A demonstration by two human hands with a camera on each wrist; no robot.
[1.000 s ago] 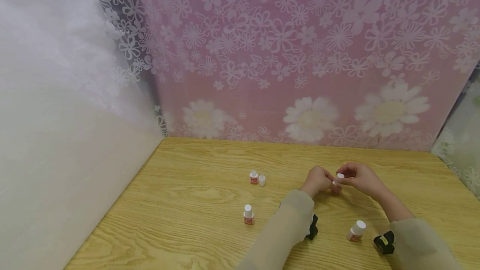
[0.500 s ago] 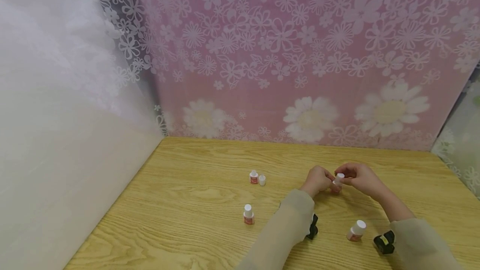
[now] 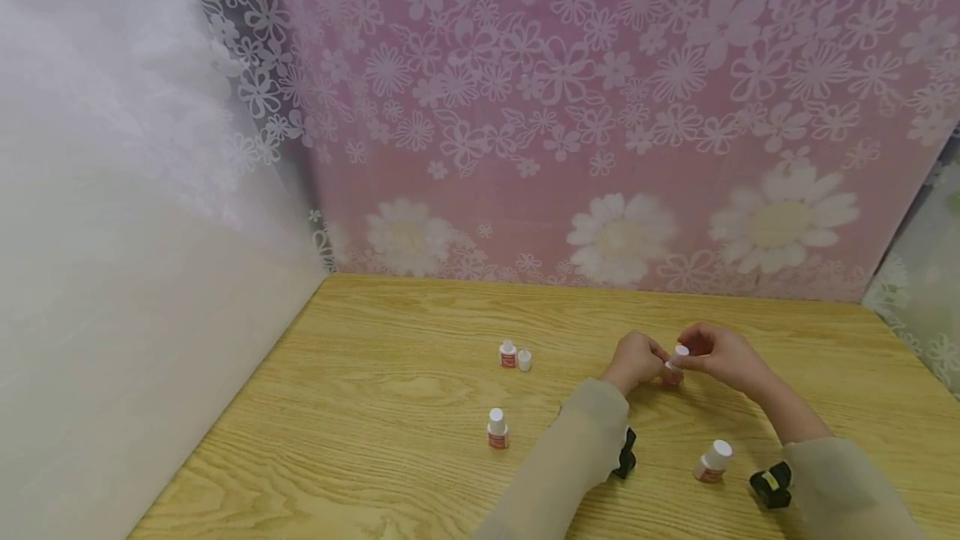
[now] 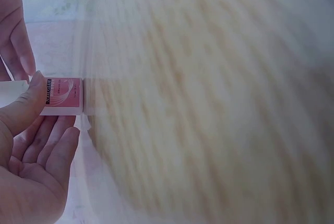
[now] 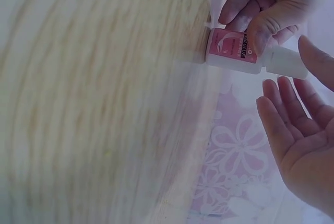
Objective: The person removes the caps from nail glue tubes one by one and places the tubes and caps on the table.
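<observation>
In the head view, a small nail glue bottle (image 3: 672,376) with a pink label and a white cap (image 5: 286,62) stands upright at the right of the table. My left hand (image 3: 637,358) pinches its body between thumb and fingers, as the left wrist view also shows on the label (image 4: 62,93). The thumb and fingertips of my right hand (image 3: 723,357) are around the cap, the thumb on one side and the fingers on the other.
Another capped bottle (image 3: 712,462) stands between my forearms, and one more (image 3: 497,430) left of my left sleeve. Farther back, a bottle (image 3: 507,355) with its nozzle showing has a loose white cap (image 3: 525,360) beside it. A floral curtain (image 3: 525,107) hangs behind the table (image 3: 375,407).
My right hand's fingers shift slightly about the cap, first inward and then back a little to the right. The left hand and the bottle stay in place.
</observation>
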